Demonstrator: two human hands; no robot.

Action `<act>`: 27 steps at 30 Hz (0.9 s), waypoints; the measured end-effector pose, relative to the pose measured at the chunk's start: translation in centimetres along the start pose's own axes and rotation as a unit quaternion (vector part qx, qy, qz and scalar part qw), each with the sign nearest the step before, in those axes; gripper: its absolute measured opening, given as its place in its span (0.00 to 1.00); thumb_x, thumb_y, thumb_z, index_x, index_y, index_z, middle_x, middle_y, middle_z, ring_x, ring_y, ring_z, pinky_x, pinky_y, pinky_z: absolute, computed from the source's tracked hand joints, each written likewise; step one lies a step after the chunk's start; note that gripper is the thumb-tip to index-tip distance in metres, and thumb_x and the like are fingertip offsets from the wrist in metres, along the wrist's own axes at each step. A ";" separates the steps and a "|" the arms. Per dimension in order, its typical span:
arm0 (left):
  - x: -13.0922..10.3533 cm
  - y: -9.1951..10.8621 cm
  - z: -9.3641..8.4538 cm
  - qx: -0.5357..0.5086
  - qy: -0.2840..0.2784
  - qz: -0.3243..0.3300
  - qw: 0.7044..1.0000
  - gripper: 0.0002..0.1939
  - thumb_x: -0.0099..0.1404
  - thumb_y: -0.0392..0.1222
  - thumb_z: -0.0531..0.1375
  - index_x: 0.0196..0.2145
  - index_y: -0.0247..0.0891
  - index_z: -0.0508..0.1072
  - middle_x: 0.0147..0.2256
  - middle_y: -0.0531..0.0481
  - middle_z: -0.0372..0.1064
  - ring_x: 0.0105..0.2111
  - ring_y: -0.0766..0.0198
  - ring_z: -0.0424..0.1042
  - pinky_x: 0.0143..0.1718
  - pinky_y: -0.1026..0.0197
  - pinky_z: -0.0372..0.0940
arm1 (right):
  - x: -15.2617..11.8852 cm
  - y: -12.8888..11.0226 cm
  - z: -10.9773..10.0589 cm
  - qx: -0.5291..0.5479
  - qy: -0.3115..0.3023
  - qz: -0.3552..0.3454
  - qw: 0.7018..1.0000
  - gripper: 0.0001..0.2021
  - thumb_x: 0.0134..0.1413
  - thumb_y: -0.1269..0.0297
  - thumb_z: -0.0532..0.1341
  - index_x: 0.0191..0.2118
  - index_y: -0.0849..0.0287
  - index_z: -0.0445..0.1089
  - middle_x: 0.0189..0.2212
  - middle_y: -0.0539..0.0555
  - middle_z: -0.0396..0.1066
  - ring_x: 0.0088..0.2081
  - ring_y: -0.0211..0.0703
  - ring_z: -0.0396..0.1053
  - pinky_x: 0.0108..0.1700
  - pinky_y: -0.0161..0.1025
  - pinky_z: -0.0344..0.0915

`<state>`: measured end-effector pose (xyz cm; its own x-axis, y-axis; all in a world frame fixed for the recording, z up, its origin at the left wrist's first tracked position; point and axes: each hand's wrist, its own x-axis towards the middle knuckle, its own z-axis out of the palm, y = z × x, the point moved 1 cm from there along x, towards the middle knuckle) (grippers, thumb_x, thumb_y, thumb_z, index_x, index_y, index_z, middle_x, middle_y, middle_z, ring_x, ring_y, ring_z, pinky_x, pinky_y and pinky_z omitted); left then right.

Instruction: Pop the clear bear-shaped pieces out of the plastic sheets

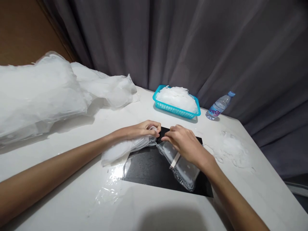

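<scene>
My left hand [148,129] is closed around the gathered end of a translucent plastic bag [125,148], which trails to the left beneath my wrist. To its right, my right hand [181,141] has thumb and fingers pinched together; what lies between the fingertips is too small to make out. Under that hand rests a clear plastic packet [184,175] with a pale strip across it, partly covered by my palm and wrist. The packet lies on a flat black mat [146,168], and both hands are over the mat's far edge.
Large white plastic bags [43,96] fill the left of the white table [101,205]. Behind my hands stands a turquoise basket [176,110] heaped with white pieces. A water bottle [218,106] is right of it. Thin clear loops [237,150] lie at right. A grey curtain [173,41] hangs behind.
</scene>
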<state>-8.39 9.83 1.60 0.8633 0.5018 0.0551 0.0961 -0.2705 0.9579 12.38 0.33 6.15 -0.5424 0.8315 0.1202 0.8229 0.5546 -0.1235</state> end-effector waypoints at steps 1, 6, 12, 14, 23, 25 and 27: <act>-0.1 0.1 0.0 -0.002 -0.002 -0.002 1.000 0.09 0.65 0.45 0.61 0.33 0.37 0.68 0.30 0.53 0.64 0.30 0.64 0.60 0.33 0.62 0.55 | 0.0 0.6 -0.5 0.007 0.002 0.016 1.000 0.15 0.75 0.56 0.57 0.42 0.57 0.78 0.39 0.55 0.75 0.44 0.46 0.70 0.40 0.40 0.58; -0.2 0.2 0.0 0.010 -0.002 -0.019 1.000 0.11 0.67 0.46 0.61 0.31 0.38 0.64 0.29 0.54 0.60 0.29 0.65 0.58 0.32 0.62 0.53 | -0.4 5.8 -1.9 -0.002 0.039 0.161 0.986 0.14 0.74 0.56 0.58 0.44 0.53 0.81 0.40 0.55 0.78 0.44 0.48 0.73 0.39 0.39 0.56; -0.4 1.2 -0.3 0.083 -0.023 -0.051 0.995 0.16 0.67 0.53 0.65 0.35 0.37 0.69 0.33 0.52 0.65 0.34 0.62 0.64 0.36 0.63 0.57 | -1.6 12.1 1.4 0.002 0.123 0.329 0.936 0.12 0.71 0.59 0.58 0.44 0.58 0.78 0.40 0.59 0.79 0.42 0.50 0.74 0.37 0.40 0.56; -1.3 2.4 -0.3 0.161 -0.025 -0.071 0.984 0.19 0.67 0.58 0.66 0.41 0.37 0.72 0.40 0.49 0.70 0.40 0.57 0.68 0.42 0.60 0.62 | -2.0 13.0 2.5 0.009 0.128 0.347 0.929 0.11 0.70 0.58 0.60 0.43 0.58 0.76 0.39 0.58 0.80 0.41 0.49 0.74 0.36 0.39 0.56; -10.4 2.6 1.7 0.451 0.165 -0.129 0.867 0.51 0.68 0.66 0.62 0.76 0.49 0.41 0.73 0.35 0.45 0.70 0.35 0.52 0.66 0.38 0.57 | -3.1 13.8 4.7 -0.027 0.127 0.342 0.931 0.12 0.72 0.56 0.59 0.40 0.58 0.72 0.41 0.58 0.77 0.45 0.51 0.70 0.41 0.40 0.58; -11.6 1.8 2.3 0.458 0.220 -0.148 0.848 0.46 0.73 0.63 0.57 0.77 0.47 0.38 0.72 0.34 0.48 0.68 0.37 0.57 0.65 0.40 0.59 | -3.1 13.7 5.2 -0.044 0.126 0.339 0.931 0.11 0.72 0.58 0.60 0.40 0.59 0.71 0.42 0.61 0.76 0.45 0.52 0.69 0.42 0.41 0.58; -12.1 1.4 2.7 0.447 0.248 -0.159 0.845 0.39 0.76 0.59 0.53 0.76 0.48 0.41 0.69 0.36 0.54 0.65 0.40 0.62 0.63 0.42 0.62 | -3.1 13.6 5.6 -0.059 0.125 0.337 0.931 0.09 0.72 0.60 0.60 0.42 0.60 0.71 0.42 0.62 0.74 0.45 0.53 0.68 0.42 0.41 0.58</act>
<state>-17.36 1.17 1.51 0.4309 0.8883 0.1589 0.8107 -0.4584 0.3642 24.26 5.46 -1.44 0.1475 0.9481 0.2818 0.9833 -0.1098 -0.1454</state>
